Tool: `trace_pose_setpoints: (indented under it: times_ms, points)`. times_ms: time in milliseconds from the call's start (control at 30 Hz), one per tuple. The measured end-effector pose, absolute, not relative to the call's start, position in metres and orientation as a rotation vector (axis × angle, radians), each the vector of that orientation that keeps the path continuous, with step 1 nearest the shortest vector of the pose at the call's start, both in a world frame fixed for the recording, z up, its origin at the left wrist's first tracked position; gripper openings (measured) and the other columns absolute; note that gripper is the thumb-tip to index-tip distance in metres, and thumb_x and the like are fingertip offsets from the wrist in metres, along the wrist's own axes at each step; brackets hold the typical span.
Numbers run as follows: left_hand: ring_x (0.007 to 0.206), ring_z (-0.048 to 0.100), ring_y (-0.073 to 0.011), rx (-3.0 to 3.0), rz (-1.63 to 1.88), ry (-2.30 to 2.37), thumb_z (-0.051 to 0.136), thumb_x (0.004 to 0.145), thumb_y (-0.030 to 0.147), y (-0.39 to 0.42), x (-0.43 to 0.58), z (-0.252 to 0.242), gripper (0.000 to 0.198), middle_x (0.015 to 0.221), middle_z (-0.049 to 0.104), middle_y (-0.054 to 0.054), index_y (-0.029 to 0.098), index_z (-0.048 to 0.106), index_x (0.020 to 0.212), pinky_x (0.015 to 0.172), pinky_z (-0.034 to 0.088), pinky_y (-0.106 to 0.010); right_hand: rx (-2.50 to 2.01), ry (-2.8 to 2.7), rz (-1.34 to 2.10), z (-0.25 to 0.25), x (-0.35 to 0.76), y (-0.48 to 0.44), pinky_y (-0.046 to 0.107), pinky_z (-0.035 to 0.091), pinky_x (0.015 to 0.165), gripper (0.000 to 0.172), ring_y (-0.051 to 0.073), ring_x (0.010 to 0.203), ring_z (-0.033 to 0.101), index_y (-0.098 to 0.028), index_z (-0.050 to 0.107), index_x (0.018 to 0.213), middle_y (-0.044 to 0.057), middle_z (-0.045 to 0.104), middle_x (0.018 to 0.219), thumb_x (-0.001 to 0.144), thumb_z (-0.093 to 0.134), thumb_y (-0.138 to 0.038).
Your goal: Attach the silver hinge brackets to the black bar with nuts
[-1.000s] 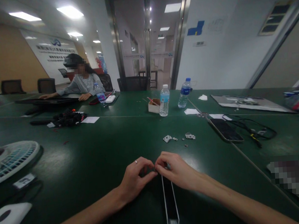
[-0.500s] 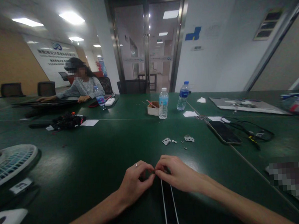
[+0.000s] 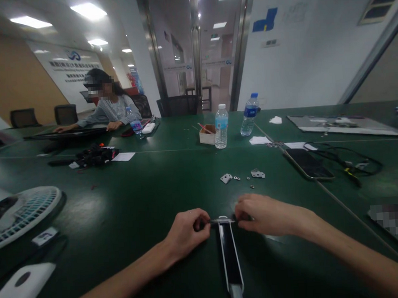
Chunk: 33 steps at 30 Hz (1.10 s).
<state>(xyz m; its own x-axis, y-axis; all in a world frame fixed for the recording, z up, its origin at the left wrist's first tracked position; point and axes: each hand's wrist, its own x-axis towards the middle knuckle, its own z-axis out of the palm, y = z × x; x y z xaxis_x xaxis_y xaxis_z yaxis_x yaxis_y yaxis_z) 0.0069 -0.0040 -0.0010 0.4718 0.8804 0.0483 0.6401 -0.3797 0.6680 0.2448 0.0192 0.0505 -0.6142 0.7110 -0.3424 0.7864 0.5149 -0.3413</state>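
Observation:
A long narrow frame with white edges and a dark middle (image 3: 230, 250) lies on the green table (image 3: 148, 197) in front of me, a grey bar (image 3: 236, 295) at its near end. Across its far end runs a thin metal rod (image 3: 222, 221). My left hand (image 3: 190, 232) pinches the rod's left end between thumb and fingers. At the right end, the fingertips of my right hand (image 3: 265, 214) are closed; what they grip there is mostly hidden. Beyond the hands lie two small metal plates with holes (image 3: 226, 178) (image 3: 257, 174) and several tiny rings or nuts (image 3: 237, 178).
Behind the plates stand a small open box (image 3: 207, 137) and water bottles (image 3: 221, 127) (image 3: 250, 115). A phone (image 3: 308, 163) and cables (image 3: 351, 162) lie to the right. On the left are a white fan (image 3: 27, 213) and black tangled gear (image 3: 96, 156). A person (image 3: 115, 109) sits across the table.
My hands have drawn apart, the right one moving rightwards, so the rod and the frame's far end now show between them. The camera view has tilted down slightly.

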Motion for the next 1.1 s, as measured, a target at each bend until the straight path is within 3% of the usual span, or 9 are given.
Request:
trace_pose_setpoints:
  times_ms: [600,1100]
  points:
    - [0.057,0.050,-0.0110,2.022,0.480,1.310,0.058,0.081,0.021,-0.001,0.009,0.000,0.015,0.068,0.058,0.003,0.016,0.067,0.092,0.053,0.039,-0.020,1.201,2.613,-0.764,0.052,0.239,0.025,0.025,0.041,0.061,0.015,0.017,0.077,0.056,-0.016,0.068,0.086,0.006,0.061,0.089,0.085,0.055,-0.024]
    - [0.059,0.049,-0.0110,2.023,0.487,1.292,0.057,0.083,0.024,-0.002,0.009,0.003,0.016,0.076,0.064,0.001,0.015,0.066,0.094,0.054,0.038,-0.020,1.174,2.603,-0.938,0.034,0.247,0.034,0.022,0.036,0.057,0.017,0.012,0.066,0.053,-0.018,0.066,0.089,0.001,0.061,0.080,0.084,0.055,-0.029]
